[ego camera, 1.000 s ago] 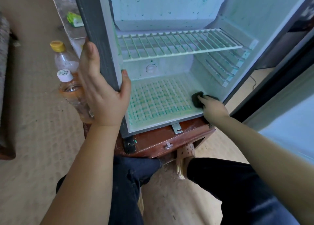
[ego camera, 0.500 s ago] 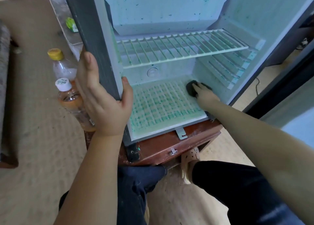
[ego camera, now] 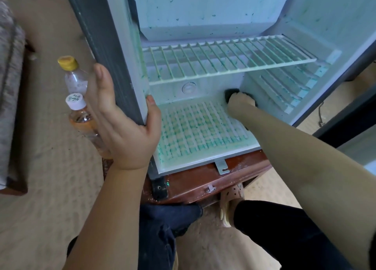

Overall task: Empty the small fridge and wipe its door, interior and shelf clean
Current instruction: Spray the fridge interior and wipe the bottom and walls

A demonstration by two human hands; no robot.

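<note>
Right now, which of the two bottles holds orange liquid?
The white-capped bottle, the one partly hidden behind the left hand. Its lower body shows orange liquid; the yellow-capped bottle beyond it looks clear.

left hand (ego camera: 124, 131) gripping open fridge (ego camera: 114, 51) edge, right hand (ego camera: 241, 104) pressing dark cloth (ego camera: 231, 92) into back corner under wire shelf (ego camera: 223, 60)
</note>
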